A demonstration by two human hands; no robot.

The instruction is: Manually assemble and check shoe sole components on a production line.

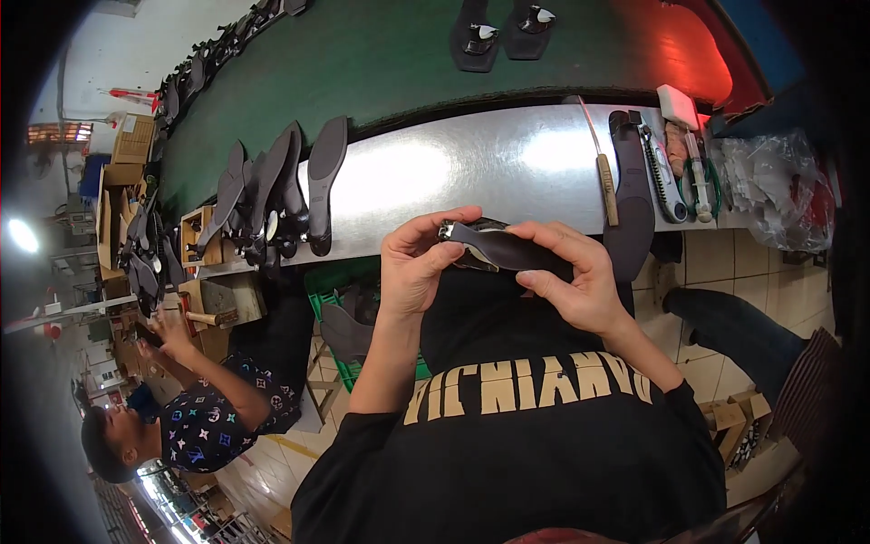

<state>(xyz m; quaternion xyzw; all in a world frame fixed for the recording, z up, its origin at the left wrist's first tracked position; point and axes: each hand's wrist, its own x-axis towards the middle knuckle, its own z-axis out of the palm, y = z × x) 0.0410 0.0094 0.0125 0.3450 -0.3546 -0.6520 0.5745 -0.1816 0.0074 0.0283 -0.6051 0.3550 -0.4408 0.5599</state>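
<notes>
A worker holds a dark shoe in the air just off the near edge of a metal bench, above the lap. The left hand is closed on the shoe's end that carries a small buckle, thumb and forefinger pinching it; the right hand is wrapped around the other end, fingers curled over the top.

Along the bench's near edge, at its left end, a row of soles stands tilted, each leaning on the next. Toward the right end lie a wood-handled knife, a flat insole that overhangs the near edge, a utility cutter and scissors, close together. Behind the bench, a green belt carries two finished shoes at its far side. A co-worker sits to the left at another station.

The shoe has nothing under it but the lap, so a loosened pinch at the buckle end would likely let it swing down or drop to the tiled floor. An elbow swung right could catch the overhanging insole and pull it off the edge. A careless reach among the crowded blades risks a cut. A knock at the left end might topple the leaning soles.
</notes>
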